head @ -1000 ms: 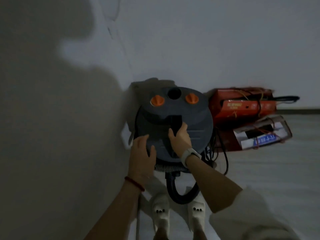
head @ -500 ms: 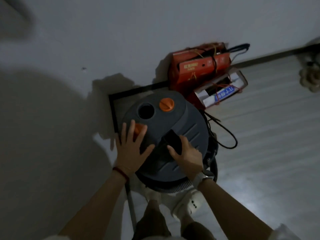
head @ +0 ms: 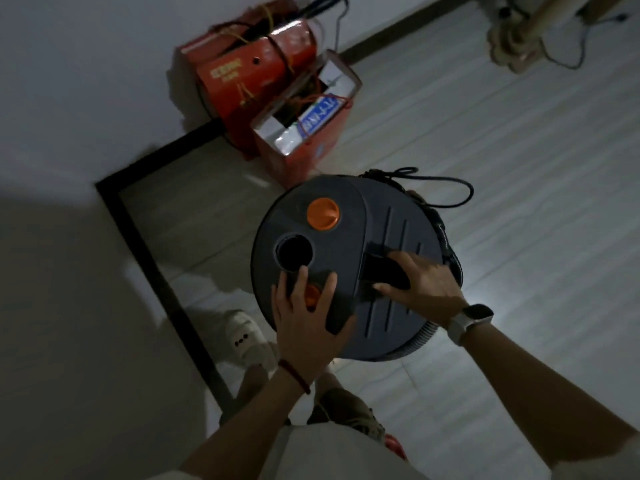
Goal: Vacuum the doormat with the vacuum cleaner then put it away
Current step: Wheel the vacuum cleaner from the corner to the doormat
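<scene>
The vacuum cleaner (head: 377,233) is a round dark grey canister seen from above, with an orange knob (head: 323,214) and a round black port on its lid. My right hand (head: 420,280) grips the black carry handle in the middle of the lid. My left hand (head: 306,323) lies flat on the lid's near-left edge, fingers spread over a second orange knob. Its black power cord (head: 446,192) loops out on the floor behind it. No doormat is in view.
Two red cardboard boxes (head: 263,74) tied with string stand against the wall behind the canister. A dark baseboard (head: 145,258) marks the room corner at left. My slippered foot (head: 244,337) is beside it. A pale rope-like bundle (head: 509,46) lies at the far right.
The vacuum cleaner has come away from the corner toward the right and nearer to me. Both hands stayed on its lid, and the floor in the corner now shows.
</scene>
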`<control>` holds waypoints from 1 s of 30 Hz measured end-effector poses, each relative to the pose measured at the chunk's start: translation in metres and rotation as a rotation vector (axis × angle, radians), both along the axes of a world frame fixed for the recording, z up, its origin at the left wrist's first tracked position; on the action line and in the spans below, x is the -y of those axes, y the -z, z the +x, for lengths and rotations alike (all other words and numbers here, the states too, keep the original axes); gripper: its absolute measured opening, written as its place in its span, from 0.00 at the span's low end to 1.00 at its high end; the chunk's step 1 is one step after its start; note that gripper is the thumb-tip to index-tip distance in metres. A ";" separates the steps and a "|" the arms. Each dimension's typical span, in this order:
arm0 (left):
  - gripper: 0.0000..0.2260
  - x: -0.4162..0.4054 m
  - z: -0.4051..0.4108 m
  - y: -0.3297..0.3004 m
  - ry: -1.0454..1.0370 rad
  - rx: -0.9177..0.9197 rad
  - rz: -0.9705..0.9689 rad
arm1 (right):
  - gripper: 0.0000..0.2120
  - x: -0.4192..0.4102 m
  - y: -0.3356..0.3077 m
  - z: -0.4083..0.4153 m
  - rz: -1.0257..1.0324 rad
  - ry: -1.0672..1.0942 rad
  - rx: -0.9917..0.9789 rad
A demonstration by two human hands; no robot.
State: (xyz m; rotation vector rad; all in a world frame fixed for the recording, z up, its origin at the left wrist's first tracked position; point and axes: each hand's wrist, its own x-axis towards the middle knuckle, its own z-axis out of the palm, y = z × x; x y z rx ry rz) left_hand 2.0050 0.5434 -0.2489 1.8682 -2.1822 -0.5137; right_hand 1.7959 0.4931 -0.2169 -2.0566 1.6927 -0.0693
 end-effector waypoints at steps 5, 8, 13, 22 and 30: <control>0.28 0.014 -0.064 0.004 0.163 -0.014 0.000 | 0.28 -0.019 -0.006 -0.066 -0.011 0.196 0.014; 0.29 0.032 -0.095 0.005 0.342 -0.008 -0.017 | 0.28 -0.043 -0.003 -0.098 -0.039 0.372 0.031; 0.29 0.077 -0.153 0.007 0.762 0.010 -0.021 | 0.26 -0.087 0.002 -0.128 -0.083 0.765 0.003; 0.26 0.152 -0.291 -0.004 1.296 0.222 -0.096 | 0.22 -0.095 0.004 -0.153 -0.062 1.503 0.168; 0.26 0.214 -0.389 -0.012 1.295 0.282 0.115 | 0.24 -0.011 0.009 -0.200 -0.149 1.678 0.132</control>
